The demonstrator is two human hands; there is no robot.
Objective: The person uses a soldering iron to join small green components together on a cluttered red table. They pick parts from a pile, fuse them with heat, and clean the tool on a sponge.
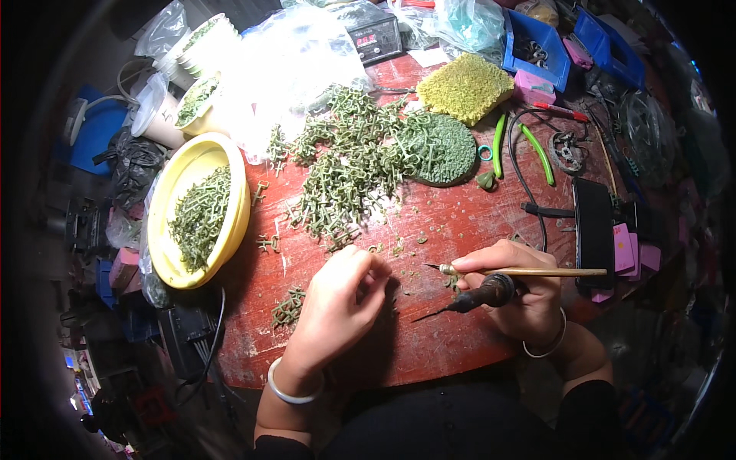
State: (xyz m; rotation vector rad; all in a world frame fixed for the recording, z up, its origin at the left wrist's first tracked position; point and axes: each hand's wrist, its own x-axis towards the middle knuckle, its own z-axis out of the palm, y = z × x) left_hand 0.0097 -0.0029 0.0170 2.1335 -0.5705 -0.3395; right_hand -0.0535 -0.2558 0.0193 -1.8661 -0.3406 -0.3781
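My left hand [346, 303] is closed above the red table, its thumb and fingers curled together; whatever is between them is hidden. In my right hand [521, 295] are two tools. One is a thin wooden-handled knife [563, 271] with a metal collar and a small pointed tip aimed left. Below it, a black needle-tipped pen tool [479, 295] points down and left. A big heap of small green branched pieces, wax-like, [349, 165] lies beyond my hands. A smaller cluster of green pieces [288, 307] sits just left of my left hand, with green crumbs scattered between the hands.
At left, a yellow basin [239, 203] holds more green pieces. Behind the heap are a round green textured disc [441, 149], a yellow-green sponge-like block [465, 88] and a display box [376, 40]. Green-handled pliers [539, 156], a cable and a black phone-like slab [593, 234] lie right.
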